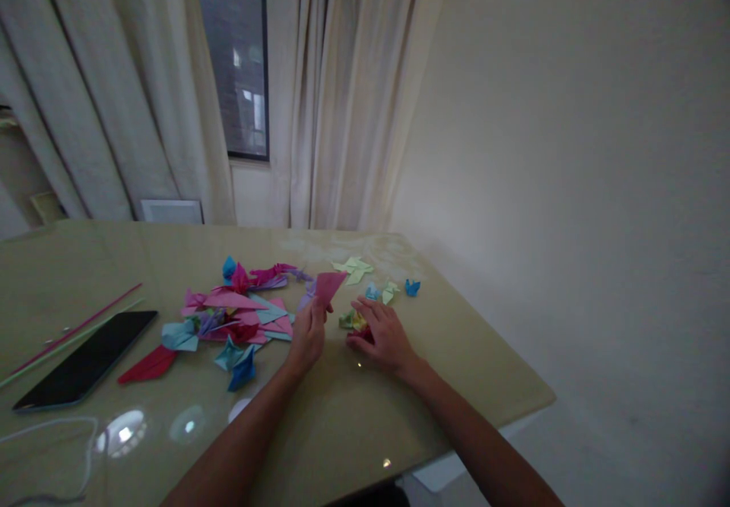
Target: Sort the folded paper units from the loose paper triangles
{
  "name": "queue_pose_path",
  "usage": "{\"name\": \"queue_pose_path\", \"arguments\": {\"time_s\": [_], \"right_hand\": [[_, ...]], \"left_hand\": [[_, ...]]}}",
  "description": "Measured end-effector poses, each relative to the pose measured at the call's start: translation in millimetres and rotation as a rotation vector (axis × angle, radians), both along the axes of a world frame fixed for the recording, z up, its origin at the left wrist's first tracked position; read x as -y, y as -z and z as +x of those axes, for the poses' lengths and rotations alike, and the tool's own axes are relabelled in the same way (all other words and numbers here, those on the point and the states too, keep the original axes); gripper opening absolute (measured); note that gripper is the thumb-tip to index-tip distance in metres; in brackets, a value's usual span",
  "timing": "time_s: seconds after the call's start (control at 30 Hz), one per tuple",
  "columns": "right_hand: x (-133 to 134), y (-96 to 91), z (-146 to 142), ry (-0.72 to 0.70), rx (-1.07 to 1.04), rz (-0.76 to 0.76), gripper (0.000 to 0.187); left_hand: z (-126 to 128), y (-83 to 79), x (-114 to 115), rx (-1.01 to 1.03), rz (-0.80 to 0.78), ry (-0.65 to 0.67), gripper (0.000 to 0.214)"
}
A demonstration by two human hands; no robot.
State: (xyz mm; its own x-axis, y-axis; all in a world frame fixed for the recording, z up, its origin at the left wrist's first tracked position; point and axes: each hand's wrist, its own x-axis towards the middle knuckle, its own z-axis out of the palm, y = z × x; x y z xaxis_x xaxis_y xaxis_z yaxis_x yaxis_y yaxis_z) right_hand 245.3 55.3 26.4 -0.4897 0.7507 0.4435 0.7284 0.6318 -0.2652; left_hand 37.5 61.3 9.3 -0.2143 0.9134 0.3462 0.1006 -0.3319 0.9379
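Note:
My left hand [309, 334] pinches a pink folded paper [329, 286] and holds it up above the table, its wide end pointing away from me. To its right, my right hand [385, 334] reaches low over a few small folded papers, thumb and fingers apart. A red folded paper [361, 334] shows between that thumb and the fingers, partly hidden by them. A yellow-green folded paper [347, 319] lies just beyond the fingertips. Left of my left hand spreads a pile of origami pieces [245, 302] in pink, purple, red and blue.
Past my right hand lie a pale green folded paper [354, 269], small light folds [390, 291] and a blue fold [412, 288]. On the left are a black tablet [85, 362], thin paper strips [80, 330] and a white cable [90, 446]. The glossy table [456, 355] ends near a wall.

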Motion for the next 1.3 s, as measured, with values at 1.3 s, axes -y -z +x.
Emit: {"name": "queue_pose_path", "arguments": {"time_s": [1.3], "right_hand": [[100,28.8,56,0.309,-0.46,-0.495,0.036]], "left_hand": [[0,10.6,-37,-1.127,-0.11,0.185,0.065]]}}
